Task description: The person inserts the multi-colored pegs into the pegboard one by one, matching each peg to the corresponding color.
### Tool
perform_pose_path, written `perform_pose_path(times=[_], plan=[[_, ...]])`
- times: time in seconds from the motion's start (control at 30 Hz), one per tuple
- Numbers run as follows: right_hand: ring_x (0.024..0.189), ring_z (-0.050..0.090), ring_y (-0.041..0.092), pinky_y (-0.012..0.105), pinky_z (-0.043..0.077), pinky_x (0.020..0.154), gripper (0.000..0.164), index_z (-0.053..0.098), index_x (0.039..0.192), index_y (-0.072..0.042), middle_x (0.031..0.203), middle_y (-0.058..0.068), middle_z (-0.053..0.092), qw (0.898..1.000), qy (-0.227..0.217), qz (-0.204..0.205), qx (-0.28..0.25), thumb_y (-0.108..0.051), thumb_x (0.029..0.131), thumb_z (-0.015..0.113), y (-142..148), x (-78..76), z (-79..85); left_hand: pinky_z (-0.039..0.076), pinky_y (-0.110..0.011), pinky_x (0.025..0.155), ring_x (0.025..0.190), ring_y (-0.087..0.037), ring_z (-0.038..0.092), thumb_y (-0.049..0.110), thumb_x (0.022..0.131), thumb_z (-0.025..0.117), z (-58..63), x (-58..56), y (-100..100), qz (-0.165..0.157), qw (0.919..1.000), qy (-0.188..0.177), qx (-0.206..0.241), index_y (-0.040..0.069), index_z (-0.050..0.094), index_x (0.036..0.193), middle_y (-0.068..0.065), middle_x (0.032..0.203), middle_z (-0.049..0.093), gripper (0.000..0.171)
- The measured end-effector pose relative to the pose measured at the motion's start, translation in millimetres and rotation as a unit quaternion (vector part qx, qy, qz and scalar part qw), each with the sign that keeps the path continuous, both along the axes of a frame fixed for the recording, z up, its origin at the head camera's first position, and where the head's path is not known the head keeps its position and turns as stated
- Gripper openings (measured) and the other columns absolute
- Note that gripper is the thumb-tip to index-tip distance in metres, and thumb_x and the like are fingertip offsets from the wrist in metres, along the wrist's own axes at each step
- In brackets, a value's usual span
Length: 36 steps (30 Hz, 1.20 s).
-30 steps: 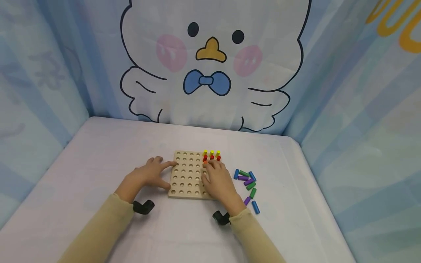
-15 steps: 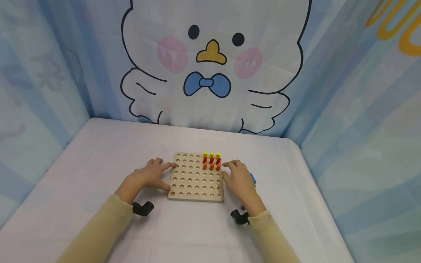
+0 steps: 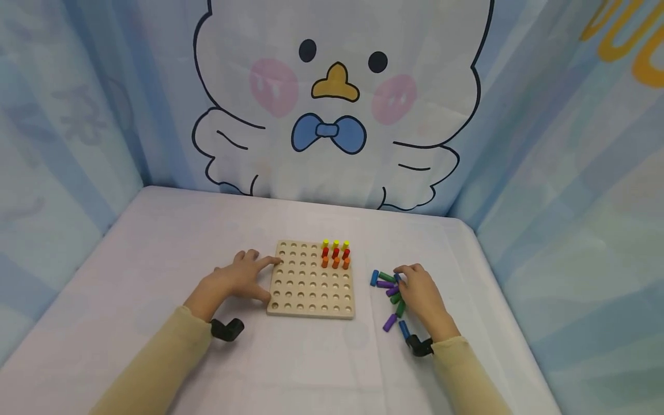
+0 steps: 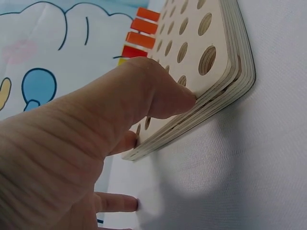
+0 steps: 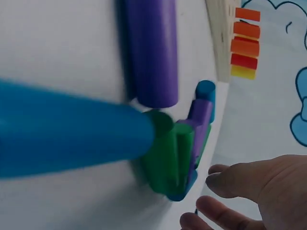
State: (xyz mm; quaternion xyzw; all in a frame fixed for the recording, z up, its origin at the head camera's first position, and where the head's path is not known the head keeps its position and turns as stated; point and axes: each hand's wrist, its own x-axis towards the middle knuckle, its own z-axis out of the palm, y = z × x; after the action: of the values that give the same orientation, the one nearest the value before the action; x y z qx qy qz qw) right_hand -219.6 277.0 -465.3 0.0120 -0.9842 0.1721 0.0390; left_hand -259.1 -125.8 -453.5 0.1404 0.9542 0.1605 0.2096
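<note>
My left hand (image 3: 233, 283) rests at the left side of a square wooden pegboard (image 3: 306, 289), thumb and index finger touching its edge. In the left wrist view the thumb (image 4: 170, 98) lies on the rim, while other fingers spread below. Yellow, red and orange pegs (image 3: 336, 263) stand in three short rows at the board's far right corner. My right hand (image 3: 424, 297) is over the loose pegs on the right, its fingertips beside a blue peg (image 3: 397, 278). In the right wrist view, thumb and fingers are apart, close to that blue peg (image 5: 188, 186), with nothing between them.
Loose pegs lie right of the board: a green peg (image 3: 386, 277), a purple peg (image 3: 389, 323), a blue peg (image 3: 374, 278) and several others. A near blue peg (image 3: 404, 329) lies by the right wrist's black camera mount (image 3: 418, 346). A printed curtain (image 3: 332, 173) stands behind the white table (image 3: 311, 369).
My right hand has left the board, where an orange peg was under its fingers, and moved right to the loose pegs. Three orange pegs now show in their row. My left hand stays put.
</note>
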Motion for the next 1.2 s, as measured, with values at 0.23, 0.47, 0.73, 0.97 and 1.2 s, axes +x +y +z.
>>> perform_pose_path(times=[0.23, 0.47, 0.73, 0.97, 1.2], plan=[[0.097, 0.061, 0.03, 0.049, 0.054, 0.087, 0.043, 0.062, 0.144, -0.01, 0.131, 0.028, 0.059, 0.998, -0.025, -0.004, -0.055, -0.003, 0.101, 0.057, 8, -5.6, -15.1, 0.027, -0.092, 0.095, 0.149, -0.053, 0.024, 0.049, 0.077, 0.083, -2.8, -0.4, -3, 0.004, 1.0, 0.006, 0.003, 0.035, 0.04, 0.158, -0.024, 0.163, 0.027, 0.093], [0.092, 0.062, 0.028, 0.044, 0.054, 0.079, 0.029, 0.072, 0.125, -0.005, 0.116, 0.024, 0.064, 0.998, -0.021, -0.003, -0.065, -0.003, 0.099, 0.058, 8, -9.2, -19.9, 0.027, -0.092, 0.095, 0.149, -0.053, 0.024, 0.047, 0.076, 0.084, -4.0, -1.1, -2, 0.008, 0.9999, 0.007, 0.0, 0.036, 0.041, 0.157, -0.024, 0.162, 0.028, 0.092], [0.1, 0.066, 0.033, 0.046, 0.056, 0.082, 0.02, 0.068, 0.118, -0.004, 0.113, 0.021, 0.065, 0.994, -0.002, -0.044, -0.097, -0.006, 0.099, 0.061, 10, -7.0, -16.5, 0.026, -0.092, 0.096, 0.149, -0.054, 0.024, 0.047, 0.076, 0.083, -1.6, 0.9, 0, 0.007, 0.9999, 0.006, 0.004, 0.035, 0.041, 0.157, -0.025, 0.162, 0.028, 0.092], [0.102, 0.066, 0.031, 0.047, 0.056, 0.083, 0.016, 0.066, 0.113, -0.005, 0.114, 0.017, 0.064, 0.989, 0.069, -0.067, -0.11, -0.005, 0.098, 0.061, -2, -5.3, -10.9, 0.026, -0.092, 0.095, 0.149, -0.055, 0.024, 0.048, 0.076, 0.083, -0.7, 1.6, -2, 0.001, 0.9999, 0.009, 0.004, 0.034, 0.041, 0.157, -0.025, 0.161, 0.029, 0.092], [0.101, 0.066, 0.032, 0.048, 0.056, 0.087, 0.011, 0.065, 0.109, -0.006, 0.11, 0.015, 0.066, 0.984, 0.122, -0.046, -0.121, -0.007, 0.097, 0.064, -18, -4.3, 1.8, 0.025, -0.092, 0.096, 0.15, -0.054, 0.023, 0.048, 0.077, 0.082, -2.0, 1.4, -1, 0.003, 1.0, 0.007, 0.002, 0.035, 0.039, 0.157, -0.024, 0.162, 0.027, 0.092]])
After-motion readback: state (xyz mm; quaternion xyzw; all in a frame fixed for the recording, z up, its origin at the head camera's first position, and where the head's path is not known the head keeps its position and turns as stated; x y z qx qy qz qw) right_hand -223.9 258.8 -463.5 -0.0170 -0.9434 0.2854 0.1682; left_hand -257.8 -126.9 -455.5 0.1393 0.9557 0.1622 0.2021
